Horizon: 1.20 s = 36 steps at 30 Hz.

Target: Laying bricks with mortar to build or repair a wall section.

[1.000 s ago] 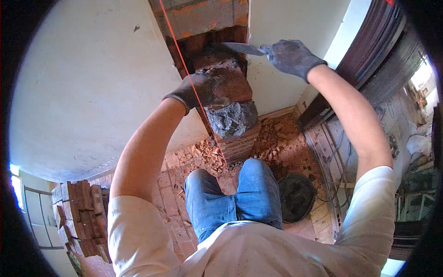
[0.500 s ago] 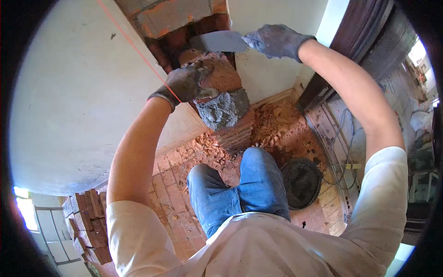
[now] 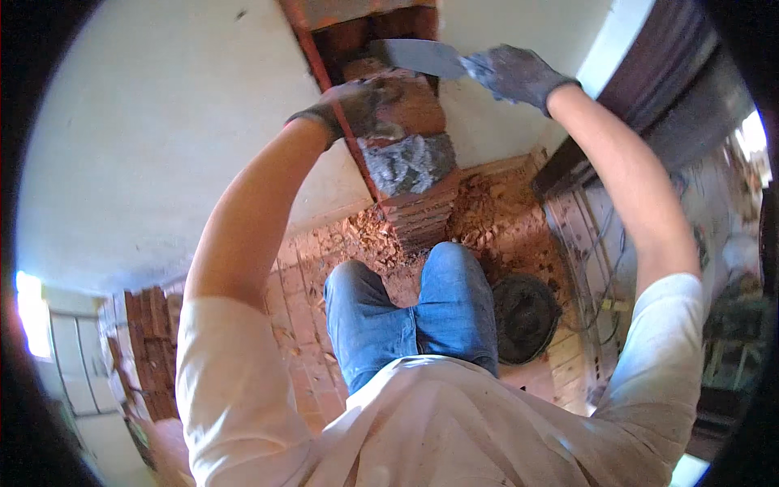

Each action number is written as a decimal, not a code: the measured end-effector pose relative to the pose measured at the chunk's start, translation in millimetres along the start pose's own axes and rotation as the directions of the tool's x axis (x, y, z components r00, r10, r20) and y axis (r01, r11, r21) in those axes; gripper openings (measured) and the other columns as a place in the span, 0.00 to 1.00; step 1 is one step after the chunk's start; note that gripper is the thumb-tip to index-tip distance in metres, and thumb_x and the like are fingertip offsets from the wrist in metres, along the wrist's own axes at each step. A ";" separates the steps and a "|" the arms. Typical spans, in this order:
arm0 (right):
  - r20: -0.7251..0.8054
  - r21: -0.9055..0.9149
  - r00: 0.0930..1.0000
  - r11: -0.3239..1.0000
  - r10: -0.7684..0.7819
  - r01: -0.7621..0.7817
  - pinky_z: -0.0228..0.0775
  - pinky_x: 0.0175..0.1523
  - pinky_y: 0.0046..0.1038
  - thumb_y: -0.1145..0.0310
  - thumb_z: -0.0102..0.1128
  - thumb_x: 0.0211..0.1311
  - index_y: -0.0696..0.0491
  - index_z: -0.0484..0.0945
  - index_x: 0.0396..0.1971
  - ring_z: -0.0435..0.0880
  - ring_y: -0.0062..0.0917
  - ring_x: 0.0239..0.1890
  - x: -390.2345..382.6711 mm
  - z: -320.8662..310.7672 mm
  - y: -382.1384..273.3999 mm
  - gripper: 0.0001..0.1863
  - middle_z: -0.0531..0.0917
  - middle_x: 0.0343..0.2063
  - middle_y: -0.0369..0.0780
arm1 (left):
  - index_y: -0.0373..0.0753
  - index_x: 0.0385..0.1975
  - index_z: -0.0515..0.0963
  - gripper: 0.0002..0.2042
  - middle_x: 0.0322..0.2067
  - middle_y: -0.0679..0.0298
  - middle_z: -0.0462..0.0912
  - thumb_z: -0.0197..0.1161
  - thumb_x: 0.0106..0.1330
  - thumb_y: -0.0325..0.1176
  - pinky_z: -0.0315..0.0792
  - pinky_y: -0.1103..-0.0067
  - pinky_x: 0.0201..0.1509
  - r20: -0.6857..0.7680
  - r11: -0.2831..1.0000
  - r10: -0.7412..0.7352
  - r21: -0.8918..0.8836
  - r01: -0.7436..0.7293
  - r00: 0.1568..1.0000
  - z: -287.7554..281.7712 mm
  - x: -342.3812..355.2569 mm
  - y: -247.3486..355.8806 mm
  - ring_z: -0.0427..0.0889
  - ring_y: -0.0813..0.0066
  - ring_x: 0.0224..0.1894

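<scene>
My left hand (image 3: 367, 109), in a dark dirty glove, grips a reddish brick (image 3: 422, 112) from its left side, with the thumb against the near face. That brick sits at the opening in the wall, above a thick bed of wet grey mortar (image 3: 412, 165). In my right hand (image 3: 519, 77), also gloved, is a trowel; its grey blade (image 3: 418, 57) points left across the top of the brick, and I cannot tell whether they touch. Below the mortar stands a column of laid bricks (image 3: 418, 219).
Pale wall (image 3: 162, 146) flanks the opening. Broken brick rubble (image 3: 365, 231) lies at the column's foot. A round black bucket (image 3: 526, 318) stands right of my knees. Stacked bricks (image 3: 150, 341) are at the lower left, and a cable (image 3: 604, 231) runs along the right.
My view has shifted, so the opening and both hands sit farther right in it. My left hand stays on the brick and my right keeps the trowel above it.
</scene>
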State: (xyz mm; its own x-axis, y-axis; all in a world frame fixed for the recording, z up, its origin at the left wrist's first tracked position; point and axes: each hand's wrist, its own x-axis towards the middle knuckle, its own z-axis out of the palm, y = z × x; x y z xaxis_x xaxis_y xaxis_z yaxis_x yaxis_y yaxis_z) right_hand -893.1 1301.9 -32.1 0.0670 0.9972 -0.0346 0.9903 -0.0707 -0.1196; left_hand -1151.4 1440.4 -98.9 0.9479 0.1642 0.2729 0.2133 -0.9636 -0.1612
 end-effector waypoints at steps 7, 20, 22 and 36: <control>0.035 0.782 0.939 0.575 0.343 -0.239 0.69 0.21 0.22 0.56 0.50 0.68 0.48 0.73 0.55 0.76 0.19 0.14 -103.5 36.3 -31.0 0.20 0.79 0.18 0.37 | 0.40 0.60 0.68 0.41 0.54 0.53 0.75 0.65 0.50 0.62 0.71 0.67 0.55 -0.057 0.930 -0.358 -0.104 0.351 0.932 9.0 -22.3 18.5 0.76 0.54 0.54; -0.006 0.791 0.990 0.606 0.144 -0.084 0.67 0.21 0.18 0.64 0.52 0.66 0.49 0.69 0.60 0.75 0.14 0.19 -94.2 30.0 -51.8 0.22 0.77 0.24 0.34 | 0.32 0.62 0.62 0.44 0.61 0.45 0.66 0.63 0.54 0.61 0.61 0.65 0.65 -0.193 0.688 -0.703 -0.425 0.588 0.684 41.8 -55.8 52.7 0.64 0.47 0.63; -0.190 0.175 0.982 0.984 0.000 0.034 0.67 0.23 0.17 0.62 0.53 0.66 0.50 0.71 0.58 0.74 0.13 0.20 -95.1 25.4 -57.6 0.21 0.77 0.24 0.33 | 0.33 0.63 0.61 0.44 0.62 0.43 0.63 0.62 0.54 0.62 0.59 0.62 0.66 -0.239 0.699 -0.695 -0.447 0.558 0.679 32.8 -60.2 46.4 0.62 0.49 0.65; 0.227 0.364 0.966 0.931 -0.125 0.035 0.73 0.39 0.36 0.60 0.64 0.55 0.54 0.75 0.51 0.81 0.41 0.33 -271.9 79.7 -211.4 0.24 0.81 0.31 0.50 | 0.43 0.70 0.50 0.43 0.71 0.55 0.45 0.58 0.58 0.58 0.28 0.57 0.74 -0.624 0.646 -0.412 0.314 0.696 0.664 -175.6 -108.9 -111.1 0.38 0.52 0.73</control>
State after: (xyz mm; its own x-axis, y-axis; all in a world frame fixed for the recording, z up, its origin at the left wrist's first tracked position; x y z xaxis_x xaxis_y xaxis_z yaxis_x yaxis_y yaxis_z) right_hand -1130.4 1043.6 -76.5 -0.0872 0.9658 -0.2441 0.8796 -0.0404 -0.4740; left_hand -1319.9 1492.5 55.8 0.3939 0.3741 0.8396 0.8717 -0.4418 -0.2121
